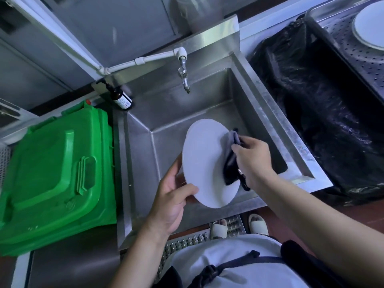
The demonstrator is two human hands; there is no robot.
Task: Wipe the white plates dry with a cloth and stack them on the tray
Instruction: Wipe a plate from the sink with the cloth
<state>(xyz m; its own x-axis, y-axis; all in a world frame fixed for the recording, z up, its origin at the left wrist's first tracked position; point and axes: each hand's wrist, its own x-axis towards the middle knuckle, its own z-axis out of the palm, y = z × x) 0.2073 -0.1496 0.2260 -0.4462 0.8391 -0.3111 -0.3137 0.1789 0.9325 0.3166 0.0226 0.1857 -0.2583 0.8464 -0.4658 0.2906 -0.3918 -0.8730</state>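
Plate (204, 161) tilted over the sink (276, 121), and I've got its near-left rim pinched in my left hand (170, 200), thumb on the face. My right hand (252, 161) grips the cloth (229, 154), bunched and pressed against the plate's right side. Far right, another plate (372, 28) sits on the tray (336, 38). Green bin (56, 175) on my left, tap (184, 76) beyond.

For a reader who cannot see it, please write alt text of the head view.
Over a steel sink, the left hand holds a white plate while the right hand presses a dark cloth on it. Another plate lies on the tray at right.
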